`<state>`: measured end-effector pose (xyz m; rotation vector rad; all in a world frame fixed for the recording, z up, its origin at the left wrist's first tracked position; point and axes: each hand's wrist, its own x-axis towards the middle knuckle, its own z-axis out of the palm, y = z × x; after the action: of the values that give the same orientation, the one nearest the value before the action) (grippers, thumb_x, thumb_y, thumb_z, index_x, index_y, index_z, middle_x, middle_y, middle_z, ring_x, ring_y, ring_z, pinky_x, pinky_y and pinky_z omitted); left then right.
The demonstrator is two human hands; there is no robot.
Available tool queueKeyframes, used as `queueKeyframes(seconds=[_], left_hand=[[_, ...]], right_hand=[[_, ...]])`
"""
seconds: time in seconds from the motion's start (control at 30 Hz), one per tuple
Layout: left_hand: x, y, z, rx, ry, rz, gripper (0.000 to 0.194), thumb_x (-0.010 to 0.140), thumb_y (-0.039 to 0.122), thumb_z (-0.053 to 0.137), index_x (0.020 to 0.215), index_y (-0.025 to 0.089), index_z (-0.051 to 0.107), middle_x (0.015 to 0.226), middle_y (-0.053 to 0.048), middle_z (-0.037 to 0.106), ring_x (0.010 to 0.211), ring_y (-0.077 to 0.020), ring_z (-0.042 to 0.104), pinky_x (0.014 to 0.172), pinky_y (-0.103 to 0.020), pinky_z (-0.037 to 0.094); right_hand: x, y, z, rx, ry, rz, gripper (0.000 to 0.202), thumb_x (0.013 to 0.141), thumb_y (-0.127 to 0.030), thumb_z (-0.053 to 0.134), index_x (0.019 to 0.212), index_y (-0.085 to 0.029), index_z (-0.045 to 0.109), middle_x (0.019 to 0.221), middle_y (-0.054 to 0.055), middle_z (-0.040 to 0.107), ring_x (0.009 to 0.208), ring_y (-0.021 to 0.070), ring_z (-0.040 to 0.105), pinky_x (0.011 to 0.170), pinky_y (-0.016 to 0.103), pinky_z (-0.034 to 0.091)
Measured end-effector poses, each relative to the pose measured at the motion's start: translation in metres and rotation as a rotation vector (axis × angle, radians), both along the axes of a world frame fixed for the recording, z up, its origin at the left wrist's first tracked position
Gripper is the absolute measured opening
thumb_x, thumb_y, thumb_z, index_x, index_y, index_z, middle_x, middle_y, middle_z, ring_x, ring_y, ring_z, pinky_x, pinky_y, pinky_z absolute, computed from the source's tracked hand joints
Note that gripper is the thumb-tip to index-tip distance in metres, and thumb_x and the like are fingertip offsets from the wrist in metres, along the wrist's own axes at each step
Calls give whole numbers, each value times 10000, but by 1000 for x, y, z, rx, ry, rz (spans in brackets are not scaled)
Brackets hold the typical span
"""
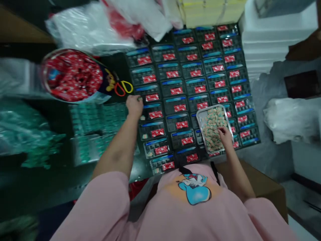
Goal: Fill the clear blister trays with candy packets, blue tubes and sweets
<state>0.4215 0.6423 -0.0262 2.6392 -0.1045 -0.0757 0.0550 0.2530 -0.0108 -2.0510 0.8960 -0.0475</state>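
Observation:
Rows of black compartment trays (175, 125) cover the work surface, each with a blue pen and a red-and-white packet. My left hand (134, 105) is over the left column, its fingertips pinched on a small beige-and-green piece (139, 99). Similar pieces lie in the lower-left corners of several trays nearer my body. A shallow metal tray (198, 115) full of such pieces (213, 125) rests on the right-hand columns. My right hand (225, 136) reaches into it with thumb and fingers closed together at the pieces; whatever they grip is too small to make out.
Scissors (122, 88) with red and yellow handles lie left of the columns, beside a round tub (43, 77) of red-and-white packets. Green items in clear packs (87, 117) sit below it. Plastic bags (85, 28) lie at the back; white foam boxes (258, 43) stand right.

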Motion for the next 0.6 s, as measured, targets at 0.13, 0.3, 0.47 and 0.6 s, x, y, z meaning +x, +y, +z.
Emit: queueKeyframes(seconds=[0.13,0.3,0.47,0.6], left_hand=[[-35,-33,17,-81,-25,-21,293,796,163,531,1054,154,672,1093,-109,644,1074,-242,570,1005,-391,411],[-138,-122,36,-408,177,-270,205,806,193,566,947,199,714,1009,-79,684,996,-236,606,954,-377,436],[-227,-199,31,-667,430,-307,167,727,134,662,821,234,757,880,-73,694,893,-240,622,932,-365,438],[-258,-229,26,-681,503,-234,217,700,93,671,821,243,772,818,-56,706,856,-232,634,918,-347,450]], right_hand=[[1,-11,-5,-113,111,151,198,786,-292,566,888,-174,686,890,95,687,829,226,598,809,364,457],[14,-4,-11,-247,132,261,153,814,-247,588,913,-170,677,945,115,670,901,242,574,863,370,424],[28,-2,-10,-278,133,351,82,838,-199,570,867,-173,642,948,110,635,887,228,540,849,349,400],[33,-7,-8,-244,105,438,67,825,-159,566,854,-177,623,937,102,621,906,224,522,855,338,389]])
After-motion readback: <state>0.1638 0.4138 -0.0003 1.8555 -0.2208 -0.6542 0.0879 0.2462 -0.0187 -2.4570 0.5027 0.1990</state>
